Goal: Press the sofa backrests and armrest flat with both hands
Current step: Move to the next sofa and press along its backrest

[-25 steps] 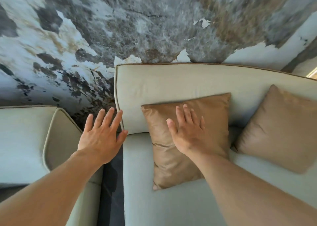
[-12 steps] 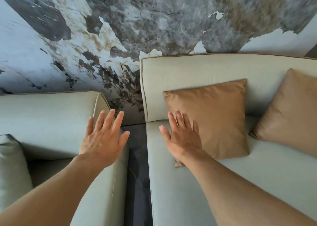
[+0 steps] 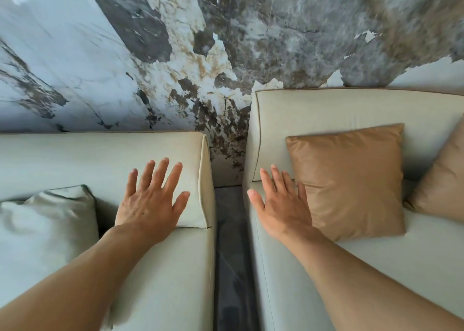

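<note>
Two cream sofa sections stand side by side against a marbled wall. My left hand (image 3: pixel 153 200) is open with fingers spread, in front of the lower right part of the left section's backrest (image 3: pixel 100 160). My right hand (image 3: pixel 281 205) is open over the left edge of the right section's seat (image 3: pixel 401 260), fingertips near the base of the right backrest (image 3: pixel 326 109). Its little finger lies beside a tan cushion (image 3: pixel 349 180) leaning on that backrest. I cannot tell whether either palm touches the fabric.
A dark floor gap (image 3: pixel 231 255) separates the two sections. A pale cushion (image 3: pixel 42 225) sits on the left seat, left of my left hand. A second tan cushion (image 3: pixel 442 180) leans at the far right. The marbled wall (image 3: pixel 175 54) rises behind.
The view has swung left, showing more of the left section. My left hand has come in front of the left backrest. My right hand has moved off the tan cushion to the seat edge.
</note>
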{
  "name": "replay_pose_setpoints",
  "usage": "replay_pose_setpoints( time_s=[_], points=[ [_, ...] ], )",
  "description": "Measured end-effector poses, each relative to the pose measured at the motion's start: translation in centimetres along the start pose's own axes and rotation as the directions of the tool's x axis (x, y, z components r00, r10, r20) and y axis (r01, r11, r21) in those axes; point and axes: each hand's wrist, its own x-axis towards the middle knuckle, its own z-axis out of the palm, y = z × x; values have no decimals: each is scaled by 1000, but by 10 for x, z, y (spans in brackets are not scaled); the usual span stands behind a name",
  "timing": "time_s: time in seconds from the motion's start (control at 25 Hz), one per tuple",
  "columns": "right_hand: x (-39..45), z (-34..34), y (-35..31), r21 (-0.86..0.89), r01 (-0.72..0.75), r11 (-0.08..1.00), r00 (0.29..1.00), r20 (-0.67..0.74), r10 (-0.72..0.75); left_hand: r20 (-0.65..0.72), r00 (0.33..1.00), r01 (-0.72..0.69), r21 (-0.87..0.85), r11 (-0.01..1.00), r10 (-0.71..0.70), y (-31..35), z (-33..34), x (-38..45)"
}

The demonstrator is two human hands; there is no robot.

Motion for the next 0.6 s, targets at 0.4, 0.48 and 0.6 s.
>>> replay_pose_setpoints(
  time_s=[0.4,0.48,0.6],
  points=[
    [30,32,-178,-43,20,999,985,-169,-27,-70,996,47,-55,997,-51,-195,50,11],
    [39,37,-202,-51,34,998,985,-166,-42,-72,995,61,-72,995,-67,-218,53,19],
    [51,42,-226,-84,51,995,986,-155,-63,-88,993,76,-87,993,-84,-244,55,31]
  ],
)
